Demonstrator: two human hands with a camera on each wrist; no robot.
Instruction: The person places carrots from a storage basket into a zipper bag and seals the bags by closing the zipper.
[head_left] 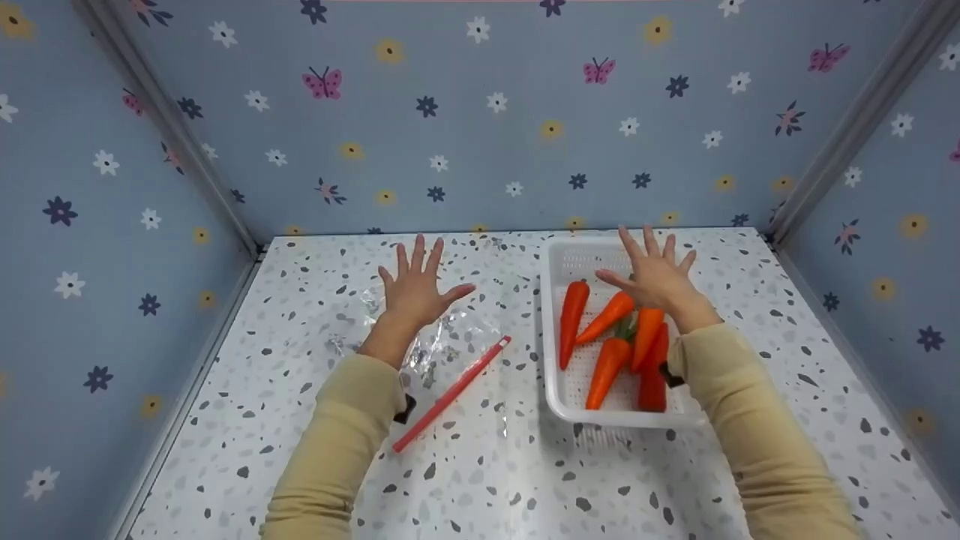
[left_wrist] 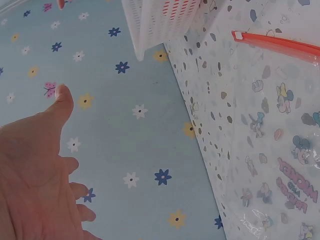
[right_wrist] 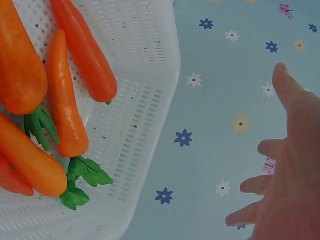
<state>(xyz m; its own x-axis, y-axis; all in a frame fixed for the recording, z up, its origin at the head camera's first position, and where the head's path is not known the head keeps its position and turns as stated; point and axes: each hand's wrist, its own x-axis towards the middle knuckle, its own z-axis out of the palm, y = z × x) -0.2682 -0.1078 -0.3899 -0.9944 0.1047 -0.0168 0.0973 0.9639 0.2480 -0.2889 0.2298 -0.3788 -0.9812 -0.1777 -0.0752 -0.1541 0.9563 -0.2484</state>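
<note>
Evidently no handling is in progress: the left hand (head_left: 415, 295) and right hand (head_left: 660, 279) are both raised with fingers spread wide, holding nothing. As far as one can judge, nothing is bagged: the clear printed bag (left_wrist: 280, 165), with its red strip (head_left: 450, 395), lies flat on the counter (head_left: 247, 405), no contents visible. At least five carrots (head_left: 573, 322), some with green tops, lie loose in the white basket (head_left: 550, 337), right of the bag.

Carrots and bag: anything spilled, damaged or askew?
No spill or damage visible: the carrots lie inside the basket. Mildly askew: the bag has its red strip diagonal to the table edges. Probably just how it was laid.
</note>
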